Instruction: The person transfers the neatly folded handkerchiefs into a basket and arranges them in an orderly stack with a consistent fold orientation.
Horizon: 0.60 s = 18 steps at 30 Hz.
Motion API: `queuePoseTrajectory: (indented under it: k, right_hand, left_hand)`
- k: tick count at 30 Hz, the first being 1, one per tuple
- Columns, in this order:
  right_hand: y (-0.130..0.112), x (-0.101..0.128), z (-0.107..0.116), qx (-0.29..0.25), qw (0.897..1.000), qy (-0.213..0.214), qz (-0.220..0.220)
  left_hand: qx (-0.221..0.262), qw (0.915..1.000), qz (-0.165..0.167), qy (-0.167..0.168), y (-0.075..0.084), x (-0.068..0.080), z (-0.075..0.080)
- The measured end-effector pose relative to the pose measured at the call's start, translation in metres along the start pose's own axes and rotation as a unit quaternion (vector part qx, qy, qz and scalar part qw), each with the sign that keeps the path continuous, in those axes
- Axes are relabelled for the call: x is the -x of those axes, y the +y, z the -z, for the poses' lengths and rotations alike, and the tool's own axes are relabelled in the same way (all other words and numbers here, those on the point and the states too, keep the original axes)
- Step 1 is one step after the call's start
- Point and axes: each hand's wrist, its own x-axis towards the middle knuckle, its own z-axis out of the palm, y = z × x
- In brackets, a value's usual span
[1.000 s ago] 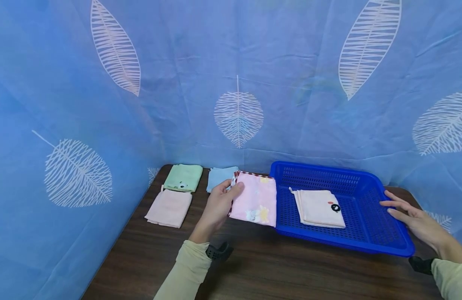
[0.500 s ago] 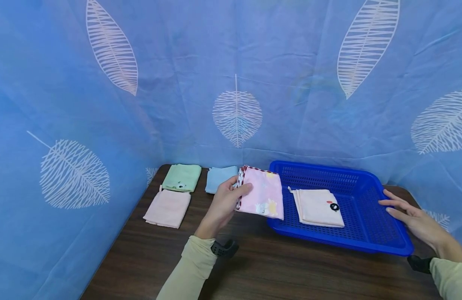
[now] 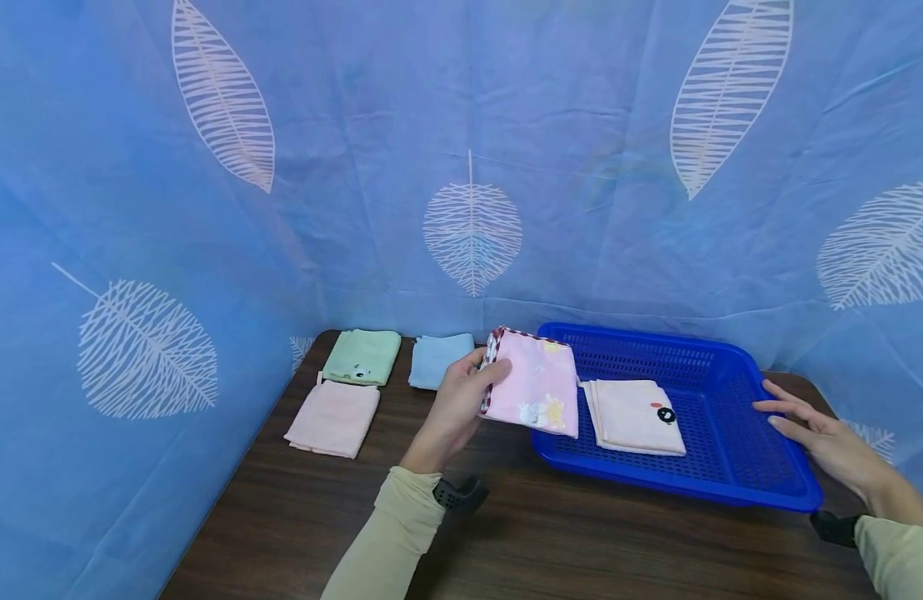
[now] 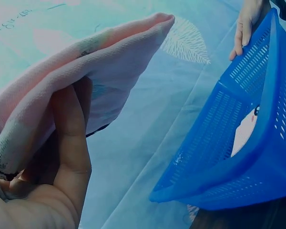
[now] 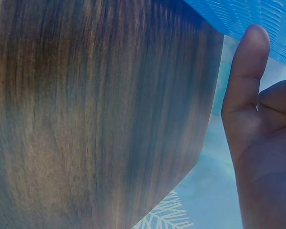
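My left hand [image 3: 454, 408] holds a folded pink towel [image 3: 535, 383] by its left edge, thumb on top and fingers beneath. The towel has a red-checked border and a yellow-and-white print; its right side overlaps the left end of the blue basket [image 3: 787, 492] in the head view. In the left wrist view the folded layers of the pink towel [image 4: 109, 52] show above my fingers. My right hand [image 3: 844, 450] rests on the basket's right rim with fairly straight fingers. Inside the basket lies a folded cream towel [image 3: 626, 417] with a black round face and a red spot.
To the left on the dark wooden table [image 3: 296, 517] lie a folded green towel [image 3: 364, 354], a pale pink towel [image 3: 334, 418] below it and a light blue towel [image 3: 435, 358]. A blue curtain [image 3: 356, 208] with white leaf prints hangs behind and to the left.
My left hand has moved to the right with the pink towel, from beside the basket's left end to partly over it. The right hand keeps its place on the rim.
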Motion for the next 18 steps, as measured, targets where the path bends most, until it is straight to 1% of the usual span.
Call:
queuePoseTrajectory:
  k: [4, 9, 13, 18]
  right_hand:
    - [0.001, 0.0, 0.0, -0.003, 1.0, -0.001, -0.007]
    - [0.0, 0.0, 0.0, -0.002, 1.0, 0.0, -0.003]
    - [-0.001, 0.0, 0.0, 0.0, 1.0, 0.003, 0.003]
    - [-0.001, 0.001, 0.0, -0.001, 1.0, 0.005, 0.0]
  left_hand:
    - [0.004, 1.0, -0.003, 0.007, 0.004, -0.002, -0.005]
    - [0.008, 0.9999, -0.002, 0.013, 0.008, -0.006, -0.012]
    - [0.01, 0.9998, -0.003, 0.015, 0.008, -0.009, -0.017]
    - [0.027, 0.9991, -0.004, 0.032, 0.006, -0.014, -0.023]
